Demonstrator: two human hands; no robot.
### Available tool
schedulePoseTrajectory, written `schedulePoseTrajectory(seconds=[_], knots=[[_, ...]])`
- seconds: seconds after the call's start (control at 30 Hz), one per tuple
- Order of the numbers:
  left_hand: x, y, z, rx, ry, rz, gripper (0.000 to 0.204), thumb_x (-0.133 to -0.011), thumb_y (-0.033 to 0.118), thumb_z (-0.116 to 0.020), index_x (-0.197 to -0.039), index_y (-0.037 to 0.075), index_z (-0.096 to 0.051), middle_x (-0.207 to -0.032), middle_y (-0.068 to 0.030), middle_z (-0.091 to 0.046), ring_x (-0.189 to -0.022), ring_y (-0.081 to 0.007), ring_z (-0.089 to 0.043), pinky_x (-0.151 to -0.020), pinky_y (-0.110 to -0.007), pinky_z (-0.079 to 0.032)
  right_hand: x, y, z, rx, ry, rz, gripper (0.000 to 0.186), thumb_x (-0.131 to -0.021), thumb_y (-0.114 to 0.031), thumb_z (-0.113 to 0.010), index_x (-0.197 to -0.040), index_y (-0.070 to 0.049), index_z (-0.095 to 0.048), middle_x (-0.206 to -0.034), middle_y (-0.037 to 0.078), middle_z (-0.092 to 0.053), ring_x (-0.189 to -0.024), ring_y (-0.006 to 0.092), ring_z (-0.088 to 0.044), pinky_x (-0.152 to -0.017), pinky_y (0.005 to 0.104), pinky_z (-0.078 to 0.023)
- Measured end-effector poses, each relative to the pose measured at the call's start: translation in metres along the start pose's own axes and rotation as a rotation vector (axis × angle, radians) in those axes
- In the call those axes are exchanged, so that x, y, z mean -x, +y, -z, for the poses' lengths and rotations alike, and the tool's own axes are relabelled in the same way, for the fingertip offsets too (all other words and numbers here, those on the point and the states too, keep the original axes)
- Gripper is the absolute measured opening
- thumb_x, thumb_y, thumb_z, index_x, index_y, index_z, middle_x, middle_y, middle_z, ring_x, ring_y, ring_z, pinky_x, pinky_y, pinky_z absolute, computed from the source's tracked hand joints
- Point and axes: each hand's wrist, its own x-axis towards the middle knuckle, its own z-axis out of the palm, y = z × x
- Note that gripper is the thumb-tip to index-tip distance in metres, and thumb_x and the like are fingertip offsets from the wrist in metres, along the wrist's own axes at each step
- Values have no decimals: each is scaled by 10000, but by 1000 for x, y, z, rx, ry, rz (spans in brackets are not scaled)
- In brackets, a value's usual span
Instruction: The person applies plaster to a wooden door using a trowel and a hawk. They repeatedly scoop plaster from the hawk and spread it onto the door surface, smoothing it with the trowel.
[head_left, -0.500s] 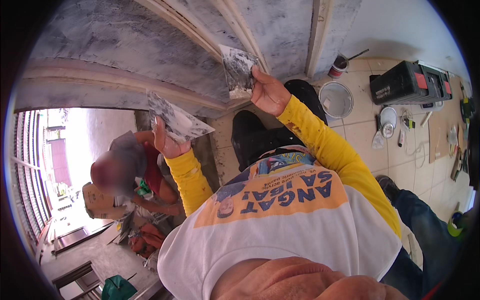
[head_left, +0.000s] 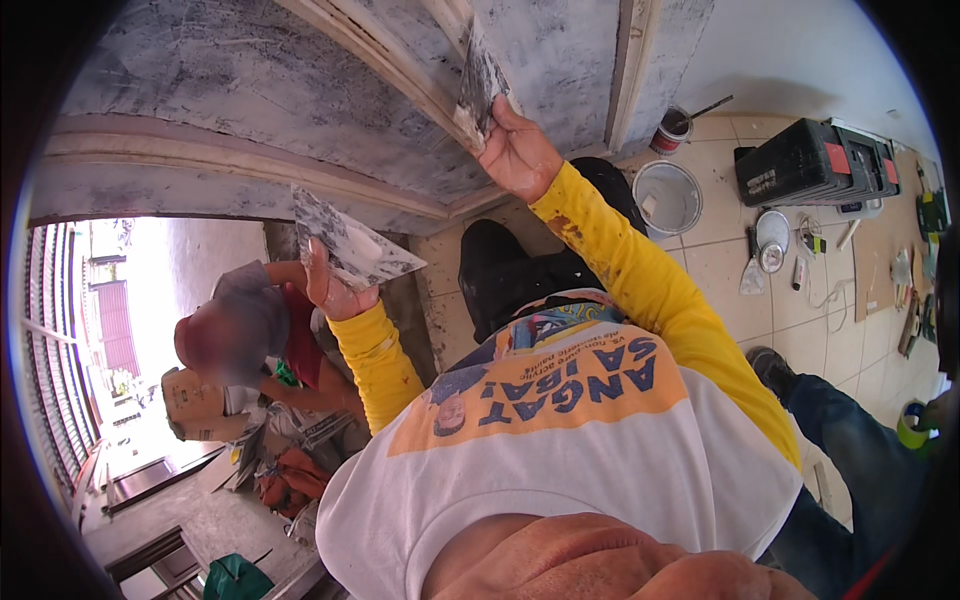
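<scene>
The right hand [head_left: 515, 150] is closed around the handle of a putty knife [head_left: 478, 85] and presses its blade flat against the grey, skim-coated door panel [head_left: 250, 80], right beside a pale raised moulding strip [head_left: 380, 60]. The blade sticks up and slightly left from the hand, its long axis roughly along the strip, so the panel lies directly above the knuckles.

The left hand [head_left: 330, 285] is curled under a flat, putty-smeared hawk board [head_left: 350, 245], holding it lower and to the left, near a second moulding [head_left: 250, 170]. The right hand is plainly the nearer one to the patch being covered; the board sits well apart from the blade.

Against the earlier picture, the right hand and knife have travelled up and left along the strip, while the left hand with the board is in much the same place.

Below, a white bucket [head_left: 668, 195], a small paint can [head_left: 668, 130] and a black toolbox [head_left: 810, 160] sit on the tiled floor [head_left: 740, 310].
</scene>
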Motion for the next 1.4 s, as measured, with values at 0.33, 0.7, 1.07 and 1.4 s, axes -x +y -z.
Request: schedulePoseTrajectory(seconds=[0.33, 0.7, 1.07, 1.4], knots=[[12, 6, -16, -118, -214, -202, 384, -897, 172, -571, -1247, 15, -584, -1234, -136, -623, -1109, -276, -614, -965, -435, -510, 16, 16, -11, 6, 68, 48, 328, -1040, -240, -416, -1312, -63, -463, -1300, 123, -572, -1217, 259, -549, -1065, 434, -446], [-15, -10, -8, -405, -309, -505, 409, -876, 159, -636, -1250, 4, -580, -1256, -155, -597, -1151, -287, -585, -977, -431, -498, -2, -24, 33, 56, -37, -355, 272, -1006, -305, -518, -1109, -59, -569, -954, 55, -654, -892, 211, -641, -776, 353, -530], [-34, 2, -71, -770, -342, -280, 276, -835, 132, -726, -1057, -25, -684, -971, -68, -697, -890, -191, -641, -803, -318, -496, 68, -45, -82, 2238, -321, 26, 204, -935, -208, -577, -874, -15, -609, -746, 205, -577, -685, 384, -586, -625, 434, -450], [-28, 5, -109, -720, -225, 48, 341, -863, 308, -757, -828, -23, -683, -683, 61, -569, -652, -55, -452, -630, -228, -420, 54, -8, -109, 2412, -322, 100, 202, -912, -206, -605, -841, -18, -622, -709, 196, -595, -677, 421, -572, -591, 467, -430]])
